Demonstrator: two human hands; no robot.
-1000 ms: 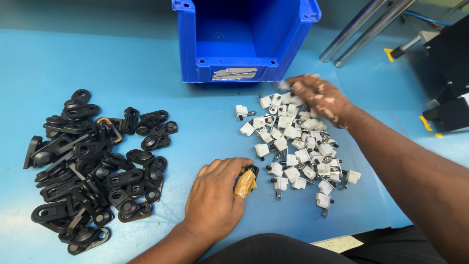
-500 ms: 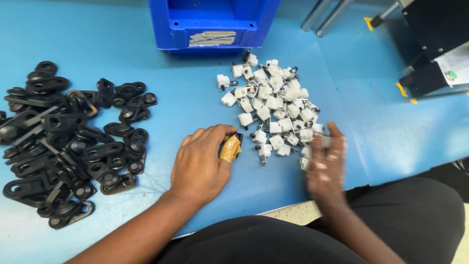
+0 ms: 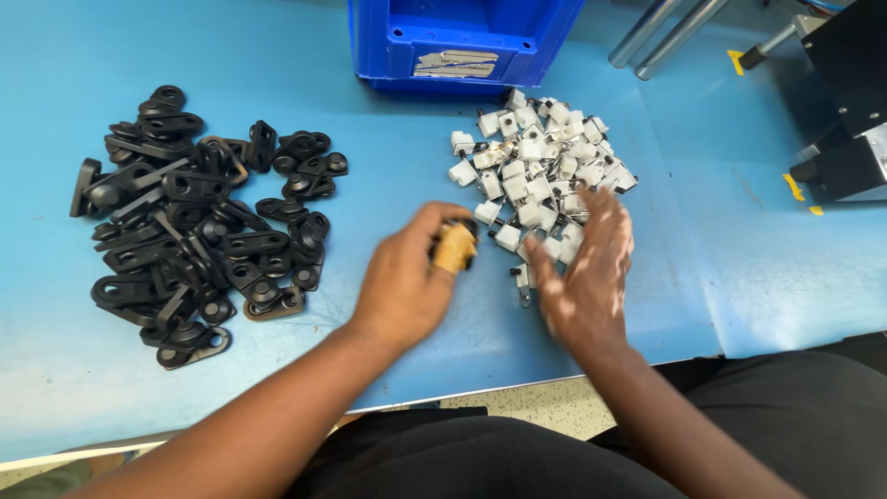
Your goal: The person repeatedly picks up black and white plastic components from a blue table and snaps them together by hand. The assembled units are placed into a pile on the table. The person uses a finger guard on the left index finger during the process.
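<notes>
My left hand [image 3: 404, 282] is curled around a small black part [image 3: 453, 248], and a tan finger cot covers one fingertip. It rests on the blue table between two piles. My right hand [image 3: 585, 273] is blurred, fingers spread, lying over the near edge of a pile of small white clips [image 3: 540, 171]. Whether it holds a clip I cannot tell. A heap of black plastic brackets [image 3: 189, 222] lies to the left of my left hand.
A blue plastic bin [image 3: 462, 42] stands at the back, just behind the white clips. Black machine parts [image 3: 845, 111] and metal rods [image 3: 661, 32] sit at the right rear. The table's front edge [image 3: 462, 388] runs just above my lap.
My right hand drew back from the far side of the white pile to its near edge, then moved left toward my left hand. My left hand stayed put with the black part.
</notes>
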